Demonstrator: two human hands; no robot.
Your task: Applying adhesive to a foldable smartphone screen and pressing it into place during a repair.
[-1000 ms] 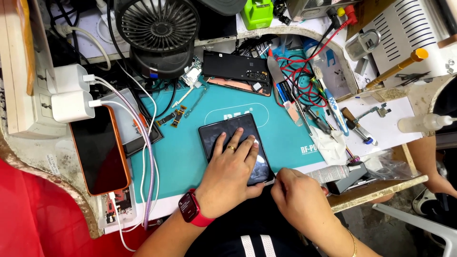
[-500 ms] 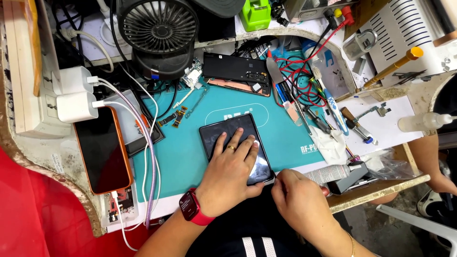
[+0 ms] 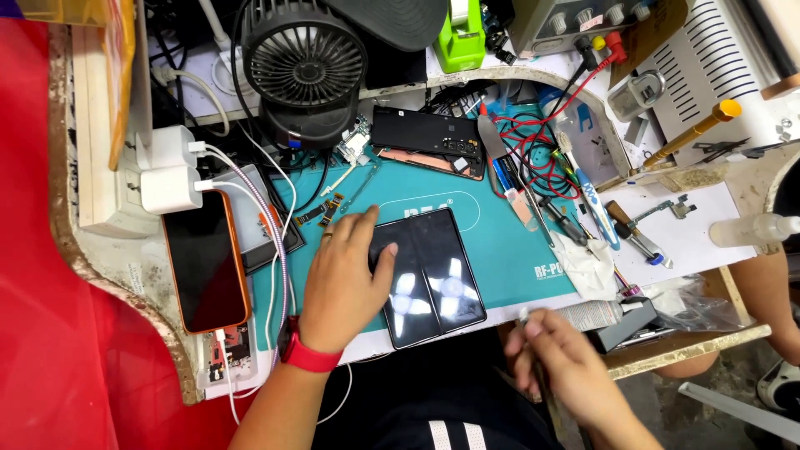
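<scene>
Left hand: the left hand [image 3: 346,279] is laid flat, fingers spread wide, on the left edge of the folding device [image 3: 427,275]; a red wristband [image 3: 307,357] is worn at the wrist.
Right hand: the right hand [image 3: 560,360] is blurred, held off the front edge of the counter [image 3: 692,242]; whether anything is pinched in the curled fingers cannot be told.
Folding device: a glossy black slab, opened flat into two panels, is seen lying on the teal mat [image 3: 500,242] near its front edge; ceiling lights are mirrored in the glass.
Mat: smooth, teal, rectangular, marked with white lettering at the centre and lower right corner.
Orange phone: a dark-screened phone [image 3: 206,262] in an orange case is placed left of the mat.
Fan: a round black grille fan [image 3: 304,54] is set behind the mat.
Tube: a grey speckled tube [image 3: 593,313] is laid at the counter's front right.
</scene>
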